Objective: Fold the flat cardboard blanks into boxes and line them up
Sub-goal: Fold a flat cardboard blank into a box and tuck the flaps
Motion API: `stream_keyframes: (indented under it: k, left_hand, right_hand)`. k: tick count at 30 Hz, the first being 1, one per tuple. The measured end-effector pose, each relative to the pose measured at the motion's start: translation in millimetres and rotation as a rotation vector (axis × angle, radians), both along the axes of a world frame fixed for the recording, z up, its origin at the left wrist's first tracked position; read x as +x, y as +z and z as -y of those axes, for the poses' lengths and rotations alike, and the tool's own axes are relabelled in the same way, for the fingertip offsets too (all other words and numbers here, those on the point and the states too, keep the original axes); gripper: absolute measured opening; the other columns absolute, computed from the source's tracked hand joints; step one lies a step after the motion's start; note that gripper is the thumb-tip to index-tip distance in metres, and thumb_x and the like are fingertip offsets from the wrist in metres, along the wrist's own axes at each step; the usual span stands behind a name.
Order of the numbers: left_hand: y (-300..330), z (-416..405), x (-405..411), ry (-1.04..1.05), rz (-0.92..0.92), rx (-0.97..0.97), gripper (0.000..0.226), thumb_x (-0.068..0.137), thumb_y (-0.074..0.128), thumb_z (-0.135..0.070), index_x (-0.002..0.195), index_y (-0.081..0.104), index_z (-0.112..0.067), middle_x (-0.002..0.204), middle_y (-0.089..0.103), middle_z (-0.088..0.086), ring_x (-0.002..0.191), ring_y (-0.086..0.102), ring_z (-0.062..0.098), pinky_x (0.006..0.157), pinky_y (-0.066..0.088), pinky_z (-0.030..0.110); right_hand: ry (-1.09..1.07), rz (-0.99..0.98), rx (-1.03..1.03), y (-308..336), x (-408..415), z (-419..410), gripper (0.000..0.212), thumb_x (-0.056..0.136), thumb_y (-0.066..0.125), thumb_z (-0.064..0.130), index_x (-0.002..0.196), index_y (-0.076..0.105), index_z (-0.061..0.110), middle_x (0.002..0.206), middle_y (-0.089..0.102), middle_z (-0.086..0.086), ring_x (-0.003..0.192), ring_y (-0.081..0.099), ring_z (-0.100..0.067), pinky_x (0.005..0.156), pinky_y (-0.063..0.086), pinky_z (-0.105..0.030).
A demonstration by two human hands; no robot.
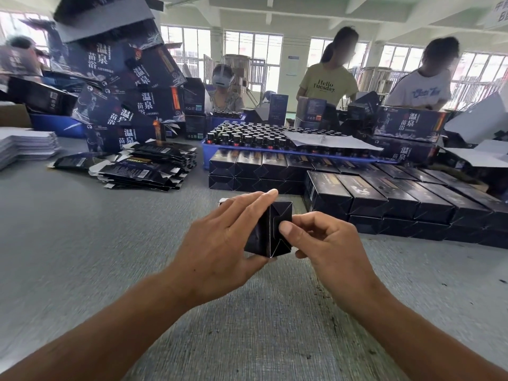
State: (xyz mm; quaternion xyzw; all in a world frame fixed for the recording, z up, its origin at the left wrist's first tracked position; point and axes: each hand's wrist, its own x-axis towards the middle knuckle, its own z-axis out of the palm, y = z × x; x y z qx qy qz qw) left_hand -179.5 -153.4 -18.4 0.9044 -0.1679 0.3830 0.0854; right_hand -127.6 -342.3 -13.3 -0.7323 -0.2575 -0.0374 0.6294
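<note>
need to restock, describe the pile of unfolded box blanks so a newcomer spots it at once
On the grey table, look left of the blue tray of bottles. The pile of flat blanks lies there, below the leaning tower of big printed cartons: dark, messy, with pale tabs sticking out.

Both hands are up over the grey table (82, 243), the left hand (217, 243) gripping the side of a dark box (270, 229) with its fingers laid along the top, while the right hand (327, 243) presses its thumb on the folded end flaps. Behind it, finished boxes (384, 199) sit in two-layer rows, touching side by side. Off to the left lies a loose pile of flat blanks (148, 166), and a blue tray of bottles (247, 138) stands behind the rows.
</note>
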Motion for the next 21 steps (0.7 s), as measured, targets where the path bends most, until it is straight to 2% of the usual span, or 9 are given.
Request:
stream_keyframes:
  k: [4, 10, 16, 18, 21]
  left_hand:
    - [-0.4, 1.5, 0.9, 0.007, 0.002, 0.022, 0.088, 0.078, 0.065, -0.056, 0.15, 0.036, -0.016, 0.143, 0.052, -0.001, 0.125, 0.047, 0.012, 0.091, 0.043, 0.022]
    - [-1.1, 2.1, 1.3, -0.023, -0.004, 0.009, 0.088, 0.078, 0.067, -0.056, 0.149, 0.036, -0.016, 0.144, 0.05, -0.002, 0.127, 0.046, 0.012, 0.092, 0.043, 0.022]
    - [0.2, 1.4, 0.1, -0.045, 0.001, -0.022, 0.086, 0.08, 0.066, -0.055, 0.149, 0.034, -0.017, 0.144, 0.051, 0.001, 0.128, 0.049, 0.015, 0.097, 0.044, 0.026]
    - [0.3, 1.3, -0.1, -0.047, -0.005, -0.034, 0.086, 0.08, 0.066, -0.054, 0.15, 0.033, -0.017, 0.144, 0.051, 0.001, 0.129, 0.048, 0.015, 0.1, 0.044, 0.029]
    - [-0.9, 2.6, 1.3, -0.066, -0.012, 0.019, 0.082, 0.083, 0.063, -0.048, 0.152, 0.032, -0.017, 0.147, 0.048, 0.0, 0.136, 0.042, 0.016, 0.107, 0.04, 0.033]
  right_hand:
    - [-0.006, 0.017, 0.019, 0.4, -1.1, 0.1, 0.006, 0.085, 0.077, 0.022, 0.087, 0.075, 0.017, 0.077, 0.075, 0.005, 0.066, 0.068, -0.002, 0.061, 0.051, -0.013]
    - [-0.09, 0.089, -0.022, -0.3, -3.0, -2.0, 0.006, 0.085, 0.078, 0.024, 0.084, 0.073, 0.021, 0.075, 0.074, 0.008, 0.065, 0.068, -0.004, 0.06, 0.051, -0.014]
    - [-0.038, 0.062, -0.034, 1.5, -1.9, 0.8, 0.009, 0.084, 0.078, 0.029, 0.088, 0.072, 0.024, 0.076, 0.073, 0.011, 0.065, 0.065, 0.0, 0.061, 0.051, -0.015]
    - [-0.038, 0.063, -0.044, 1.0, -1.8, 1.1, 0.017, 0.084, 0.077, 0.035, 0.097, 0.072, 0.026, 0.084, 0.073, 0.011, 0.071, 0.068, -0.001, 0.064, 0.053, -0.017]
    - [-0.011, 0.062, -0.101, -2.5, -3.8, 0.4, 0.059, 0.076, 0.076, 0.062, 0.127, 0.057, 0.04, 0.105, 0.07, 0.017, 0.092, 0.07, 0.0, 0.07, 0.056, -0.016]
